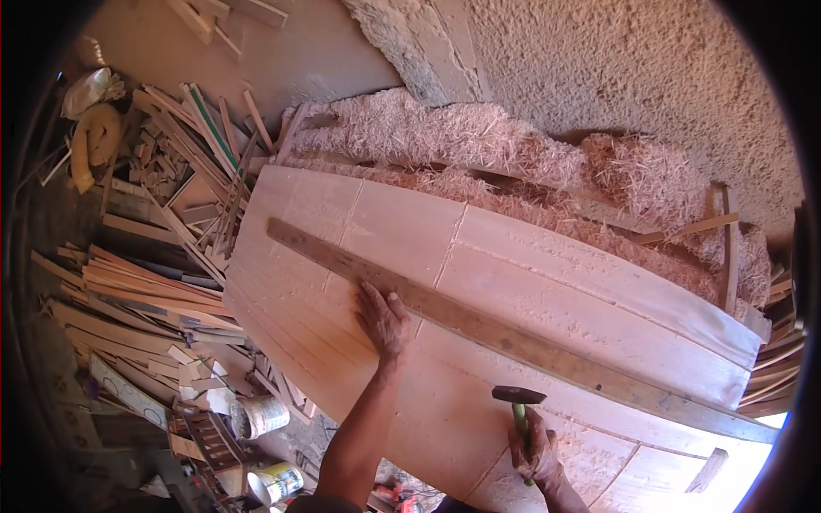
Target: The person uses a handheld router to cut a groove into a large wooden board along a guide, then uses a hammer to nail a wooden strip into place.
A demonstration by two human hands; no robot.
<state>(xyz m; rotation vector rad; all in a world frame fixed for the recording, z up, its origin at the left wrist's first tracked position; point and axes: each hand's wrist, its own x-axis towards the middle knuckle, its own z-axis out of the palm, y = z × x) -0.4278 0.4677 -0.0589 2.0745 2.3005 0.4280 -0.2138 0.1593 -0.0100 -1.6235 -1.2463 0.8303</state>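
A long, narrow wooden strip (479, 323) lies diagonally across a broad pale wooden panel (359, 385) with shallow grooves or seams. My left hand (385, 323) rests at the near edge of the strip, left of its middle. Its fingers are stretched out, with the tips against the wood. In my right hand (537, 446) is a hammer (520, 396) with a dark metal head and a green handle. The hammer head is held over the panel, apart from the strip. A small wooden block (707, 470) lies on the panel at the far right.
Wood shavings (479, 132) are heaped behind the panel, against a rough wall (616, 68). Stacked wood offcuts (162, 291) crowd the left side. Two buckets (262, 416) stand at the lower left, and a yellow coiled hose (96, 141) lies at the upper left.
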